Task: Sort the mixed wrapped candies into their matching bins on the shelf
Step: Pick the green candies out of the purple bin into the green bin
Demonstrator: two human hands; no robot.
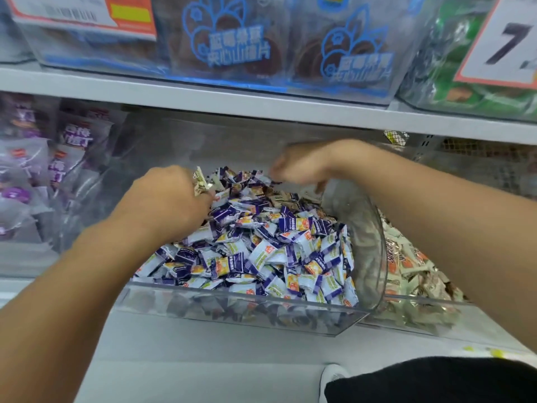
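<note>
Two hands work over one clear bin.

Left hand (171, 196): centre-left of the frame, fingers curled, grip closed on a few beige-wrapped candies (200, 181) that stick up above the knuckles. It sits at the back left of the candy heap.

Right hand (302, 165): centre, slightly higher, blurred; fingers point down toward the back of the heap. Whether its grip is wide, narrow or holding anything cannot be told.

Purple candies (261, 248): a deep heap of purple-and-white wrapped pieces with yellow and orange patches, filling the middle bin (238, 311), which spans the centre of the frame. Some beige pieces lie mixed in near the back, just below the right hand.

Right bin (421, 312): lower right, touching the middle bin's side wall, holding beige-and-orange wrapped candies (406, 263); partly hidden by the right forearm.

Left bin (37, 170): left edge of the frame, clear, holding larger purple-printed packets.

Upper shelf (203, 97): grey board across the top third, carrying a clear bin with blue printed packets (232, 50) at top centre, green packets (453, 71) at upper right, and price tags (84, 13) at upper left and upper right.

Dark cloth (436, 379): lower right corner.
</note>
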